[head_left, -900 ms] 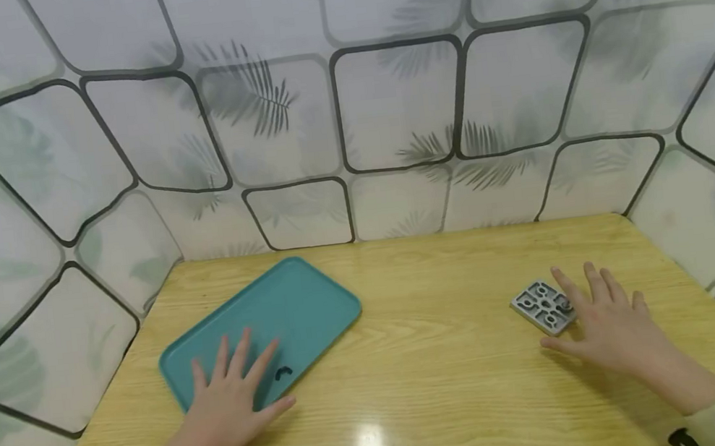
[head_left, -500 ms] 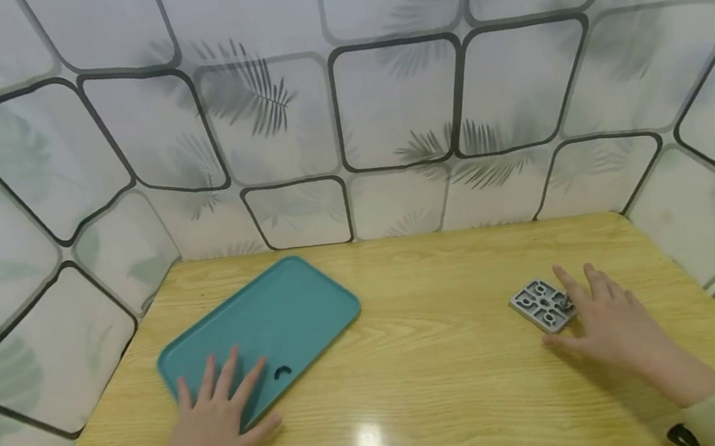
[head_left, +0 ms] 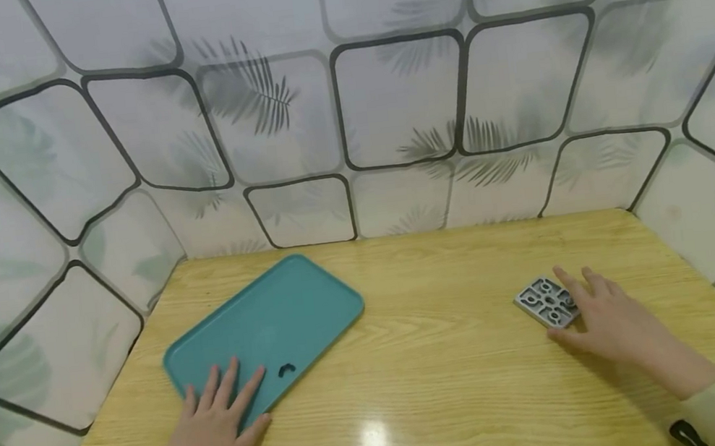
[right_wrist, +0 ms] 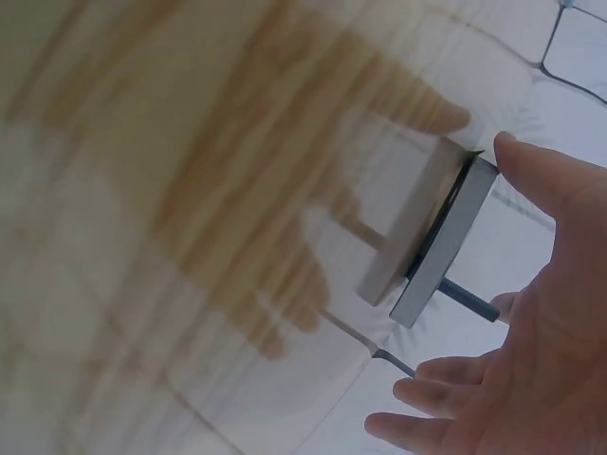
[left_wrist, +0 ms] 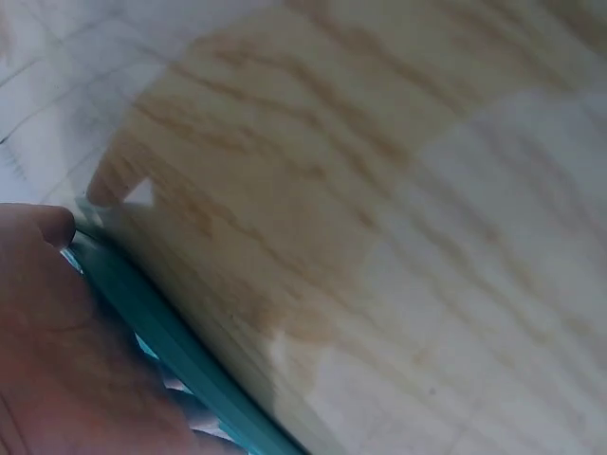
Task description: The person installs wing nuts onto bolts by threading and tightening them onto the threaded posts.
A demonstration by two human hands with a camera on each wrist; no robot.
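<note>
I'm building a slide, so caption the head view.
A person's left grip over a teal tray, right grip at a square metal plate, on a wood-grain table.

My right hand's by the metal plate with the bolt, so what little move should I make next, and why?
I'd probably bring the thumb and index finger of your right hand together on the bolt: it sticks up from the metal plate right beside that hand, whose fingers aren't curled round it.
</note>
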